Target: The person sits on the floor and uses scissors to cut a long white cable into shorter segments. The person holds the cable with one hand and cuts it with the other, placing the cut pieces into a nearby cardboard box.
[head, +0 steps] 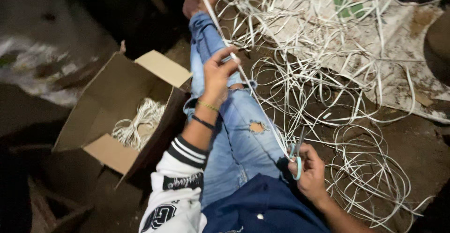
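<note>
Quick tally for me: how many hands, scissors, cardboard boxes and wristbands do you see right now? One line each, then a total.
Hands: 2, left hand and right hand, both on one taut white strip
Scissors: 1, in the right hand
Cardboard box: 1, open, with a coil of white strip inside
Wristbands: 2, on the left wrist
Total: 6

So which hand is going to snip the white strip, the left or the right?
Probably the right hand. It holds the teal-handled scissors, blades open right at the white strip. The left hand is pinching the strip farther up over the jeans, seemingly keeping it taut.
</note>
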